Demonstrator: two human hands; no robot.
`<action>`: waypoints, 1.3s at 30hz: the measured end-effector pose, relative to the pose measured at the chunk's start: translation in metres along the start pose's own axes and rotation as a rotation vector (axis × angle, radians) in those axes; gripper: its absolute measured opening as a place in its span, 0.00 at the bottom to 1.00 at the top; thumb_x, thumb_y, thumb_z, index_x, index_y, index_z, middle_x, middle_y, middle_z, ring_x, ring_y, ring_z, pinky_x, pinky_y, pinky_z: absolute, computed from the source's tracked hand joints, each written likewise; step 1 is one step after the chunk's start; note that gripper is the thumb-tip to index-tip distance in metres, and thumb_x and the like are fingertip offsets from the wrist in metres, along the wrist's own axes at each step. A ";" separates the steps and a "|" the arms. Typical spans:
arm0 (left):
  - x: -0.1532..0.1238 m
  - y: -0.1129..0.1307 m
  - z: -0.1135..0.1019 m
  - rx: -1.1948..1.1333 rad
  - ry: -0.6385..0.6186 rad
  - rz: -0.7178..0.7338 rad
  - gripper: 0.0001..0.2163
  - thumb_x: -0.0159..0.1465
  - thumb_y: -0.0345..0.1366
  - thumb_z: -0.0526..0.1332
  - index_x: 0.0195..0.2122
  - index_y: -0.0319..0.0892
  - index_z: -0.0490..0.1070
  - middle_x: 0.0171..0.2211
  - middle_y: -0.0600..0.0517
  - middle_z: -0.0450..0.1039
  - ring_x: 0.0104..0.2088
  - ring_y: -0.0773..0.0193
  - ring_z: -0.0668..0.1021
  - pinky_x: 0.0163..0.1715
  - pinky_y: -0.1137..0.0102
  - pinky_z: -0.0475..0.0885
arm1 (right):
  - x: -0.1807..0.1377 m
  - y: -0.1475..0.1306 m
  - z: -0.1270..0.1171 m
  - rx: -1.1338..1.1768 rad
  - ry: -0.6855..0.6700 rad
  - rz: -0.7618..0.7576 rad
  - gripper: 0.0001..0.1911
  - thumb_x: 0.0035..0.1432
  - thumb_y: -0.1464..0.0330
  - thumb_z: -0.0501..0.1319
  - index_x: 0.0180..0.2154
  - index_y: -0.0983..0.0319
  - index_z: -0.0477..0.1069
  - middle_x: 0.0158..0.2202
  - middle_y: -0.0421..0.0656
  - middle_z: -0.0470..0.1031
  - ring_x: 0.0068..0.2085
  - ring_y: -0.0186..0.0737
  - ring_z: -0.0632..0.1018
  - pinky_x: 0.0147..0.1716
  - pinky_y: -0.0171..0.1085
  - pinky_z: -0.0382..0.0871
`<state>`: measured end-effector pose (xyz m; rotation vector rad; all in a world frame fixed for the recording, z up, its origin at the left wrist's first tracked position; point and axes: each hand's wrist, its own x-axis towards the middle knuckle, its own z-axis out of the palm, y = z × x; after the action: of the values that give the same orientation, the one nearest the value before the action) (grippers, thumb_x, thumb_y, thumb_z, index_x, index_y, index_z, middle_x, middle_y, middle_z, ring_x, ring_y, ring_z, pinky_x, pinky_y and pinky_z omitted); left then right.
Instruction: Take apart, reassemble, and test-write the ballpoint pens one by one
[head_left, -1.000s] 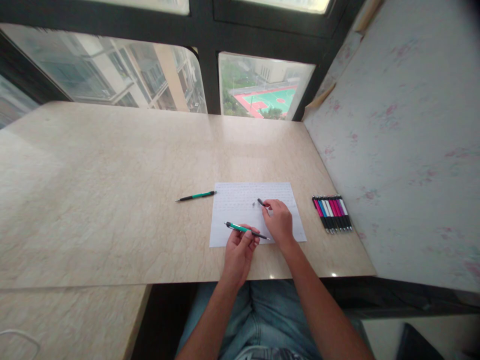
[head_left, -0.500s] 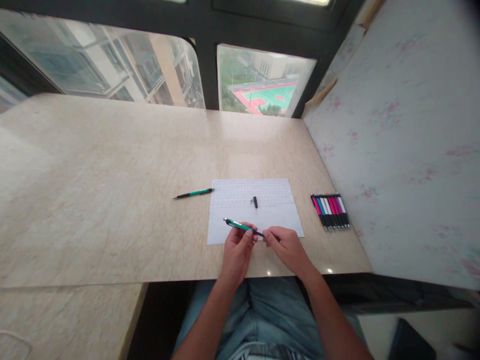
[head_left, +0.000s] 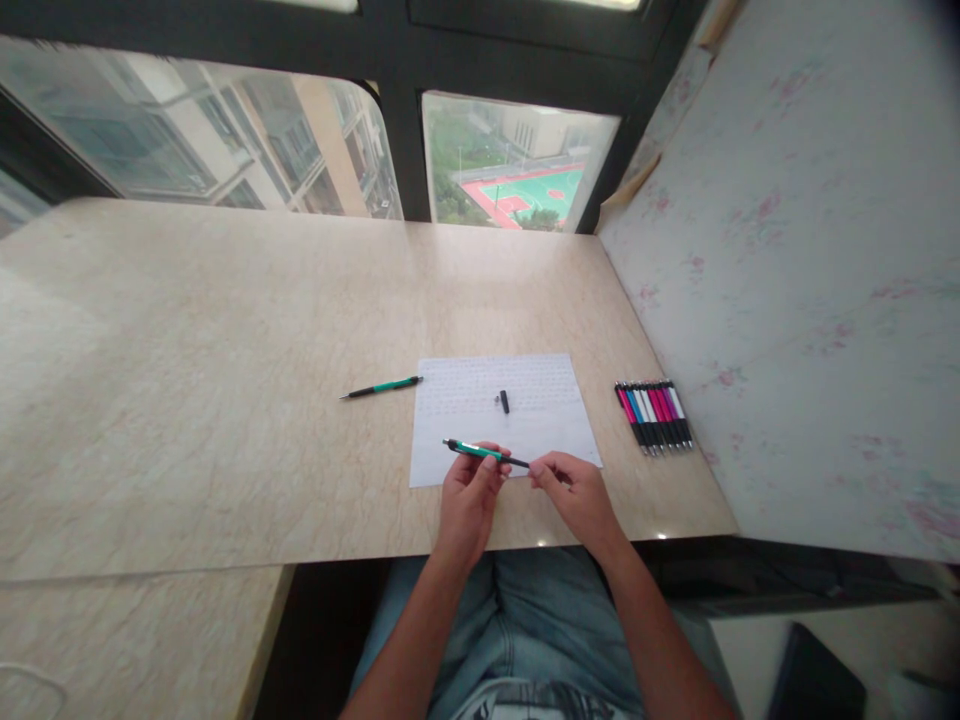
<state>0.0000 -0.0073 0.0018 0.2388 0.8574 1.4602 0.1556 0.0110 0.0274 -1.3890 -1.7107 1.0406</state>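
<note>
My left hand (head_left: pixel 471 492) is closed around the green barrel of a pen (head_left: pixel 463 448), its clip end pointing left over the white paper (head_left: pixel 435 465). From the barrel's other end a thin dark part (head_left: pixel 516 461) reaches to my right hand (head_left: pixel 571 490), whose thumb and fingers pinch its end. On the paper ahead of both hands lies a loose black grip (head_left: pixel 504 402). Beside it sits a tiny piece (head_left: pixel 496 400), too small to make out well. Another green and black pen (head_left: pixel 382 387) lies whole at the paper's left edge.
Right of the paper, several pens (head_left: pixel 654 415) in pink, blue, white and purple lie in a row near the papered wall (head_left: pixel 810 300). The marble-patterned tabletop (head_left: pixel 225 400) runs back to a dark-framed window (head_left: pixel 409 150). Its front edge is just before my lap.
Between my hands, slightly more of the thin dark part shows, as my fingers have moved a little apart. The whole view has shifted slightly; the things on the table lie as before.
</note>
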 end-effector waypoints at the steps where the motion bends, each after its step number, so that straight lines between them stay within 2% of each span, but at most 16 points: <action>1: 0.000 0.000 0.000 -0.001 0.001 0.002 0.10 0.55 0.34 0.71 0.37 0.39 0.76 0.36 0.49 0.78 0.32 0.69 0.78 0.38 0.72 0.73 | 0.000 0.000 0.001 -0.003 0.001 -0.001 0.16 0.64 0.60 0.58 0.28 0.61 0.76 0.26 0.42 0.79 0.28 0.39 0.77 0.28 0.35 0.68; 7: 0.001 0.002 0.003 0.008 -0.018 -0.003 0.10 0.54 0.34 0.72 0.37 0.39 0.76 0.35 0.49 0.79 0.32 0.69 0.78 0.38 0.73 0.73 | 0.003 0.000 0.004 0.057 -0.026 0.044 0.17 0.65 0.59 0.56 0.30 0.61 0.76 0.28 0.43 0.79 0.31 0.40 0.79 0.30 0.35 0.70; 11: 0.001 0.001 0.002 0.030 -0.019 -0.003 0.10 0.54 0.35 0.72 0.36 0.39 0.77 0.34 0.50 0.79 0.31 0.70 0.78 0.38 0.73 0.74 | 0.005 -0.002 0.005 0.042 -0.070 0.008 0.19 0.66 0.59 0.55 0.29 0.61 0.76 0.27 0.43 0.79 0.30 0.40 0.78 0.31 0.35 0.70; 15: 0.000 0.000 0.002 0.052 -0.005 -0.002 0.12 0.53 0.36 0.73 0.36 0.39 0.77 0.34 0.49 0.79 0.30 0.69 0.78 0.36 0.72 0.74 | 0.004 -0.004 0.004 -0.104 -0.011 -0.110 0.18 0.66 0.60 0.56 0.27 0.60 0.75 0.26 0.42 0.77 0.28 0.38 0.76 0.30 0.36 0.68; 19: 0.000 0.001 0.003 0.045 -0.012 -0.002 0.11 0.53 0.36 0.73 0.35 0.39 0.77 0.33 0.49 0.79 0.29 0.70 0.77 0.35 0.72 0.74 | 0.003 -0.007 0.003 -0.213 0.052 -0.253 0.16 0.67 0.63 0.55 0.30 0.60 0.76 0.27 0.43 0.76 0.31 0.40 0.76 0.34 0.38 0.69; 26: -0.001 0.003 0.004 0.037 -0.019 -0.014 0.10 0.53 0.36 0.73 0.34 0.37 0.78 0.32 0.48 0.79 0.27 0.70 0.76 0.33 0.73 0.72 | 0.004 -0.007 0.001 -0.330 0.052 -0.414 0.14 0.67 0.66 0.55 0.31 0.59 0.76 0.27 0.45 0.75 0.32 0.42 0.74 0.34 0.40 0.69; 30: 0.001 0.002 0.001 0.045 -0.030 -0.009 0.10 0.54 0.37 0.72 0.34 0.38 0.78 0.32 0.49 0.79 0.28 0.70 0.76 0.34 0.73 0.71 | 0.005 -0.005 -0.002 -0.280 0.000 -0.368 0.14 0.67 0.65 0.54 0.31 0.60 0.75 0.28 0.45 0.76 0.32 0.41 0.74 0.34 0.39 0.69; 35: 0.001 -0.003 -0.005 0.160 -0.103 -0.015 0.10 0.55 0.38 0.72 0.35 0.38 0.79 0.30 0.48 0.78 0.30 0.66 0.77 0.36 0.70 0.72 | 0.006 -0.008 -0.006 -0.064 -0.253 -0.153 0.20 0.70 0.63 0.49 0.30 0.61 0.74 0.28 0.41 0.77 0.31 0.37 0.77 0.33 0.35 0.69; 37: 0.000 -0.003 -0.006 0.200 -0.121 -0.003 0.10 0.55 0.38 0.71 0.35 0.38 0.80 0.30 0.49 0.78 0.30 0.66 0.76 0.36 0.70 0.71 | 0.006 -0.008 -0.006 -0.054 -0.270 -0.141 0.21 0.70 0.63 0.49 0.29 0.61 0.73 0.26 0.40 0.76 0.29 0.36 0.76 0.32 0.35 0.68; 39: -0.001 -0.002 -0.005 0.189 -0.100 0.012 0.10 0.54 0.38 0.72 0.34 0.38 0.80 0.31 0.49 0.78 0.30 0.67 0.76 0.35 0.71 0.71 | 0.005 -0.006 -0.003 -0.106 -0.219 -0.197 0.20 0.69 0.63 0.50 0.29 0.61 0.73 0.26 0.41 0.75 0.29 0.37 0.75 0.32 0.35 0.67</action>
<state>-0.0011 -0.0103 -0.0026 0.4558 0.9142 1.3671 0.1548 0.0160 0.0337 -1.1749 -2.0438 1.0336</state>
